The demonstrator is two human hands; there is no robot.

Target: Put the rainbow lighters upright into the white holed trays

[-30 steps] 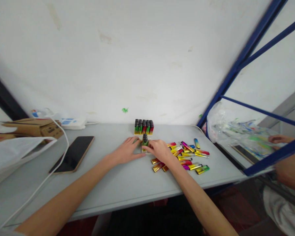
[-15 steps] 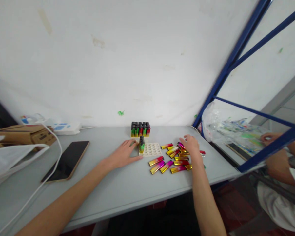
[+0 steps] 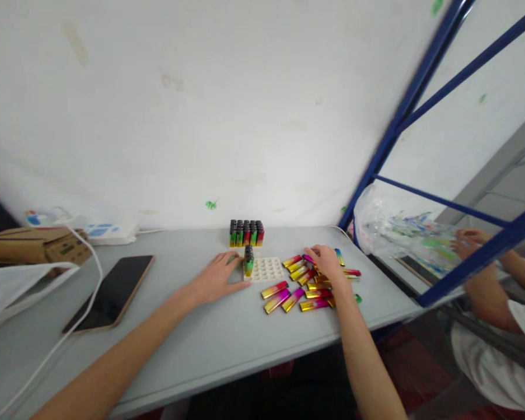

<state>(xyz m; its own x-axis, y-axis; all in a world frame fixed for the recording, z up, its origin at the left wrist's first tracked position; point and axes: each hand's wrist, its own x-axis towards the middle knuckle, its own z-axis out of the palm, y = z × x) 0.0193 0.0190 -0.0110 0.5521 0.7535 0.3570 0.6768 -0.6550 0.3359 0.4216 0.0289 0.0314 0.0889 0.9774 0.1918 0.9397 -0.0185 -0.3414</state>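
Observation:
A white tray with round holes (image 3: pixel 266 269) lies on the grey table (image 3: pixel 210 332). A few lighters (image 3: pixel 248 261) stand at its left edge. My left hand (image 3: pixel 216 275) lies flat beside the tray, fingers spread, touching its left side. My right hand (image 3: pixel 325 261) rests over a pile of loose multicoloured lighters (image 3: pixel 297 287) to the right of the tray, its fingers curled down onto them; I cannot make out whether it grips one. A full block of upright lighters (image 3: pixel 245 233) stands by the wall behind the tray.
A dark phone (image 3: pixel 109 292) and a white cable (image 3: pixel 70 326) lie at the left, with a cardboard box (image 3: pixel 39 246) and a power strip (image 3: pixel 105 230) behind. A blue metal frame (image 3: pixel 402 116) rises at the right; another person's hands (image 3: pixel 468 240) work beyond it.
My right hand left the tray a second ago, went to the loose lighters at the right, and has since drawn slightly back over them. My left hand stayed by the tray.

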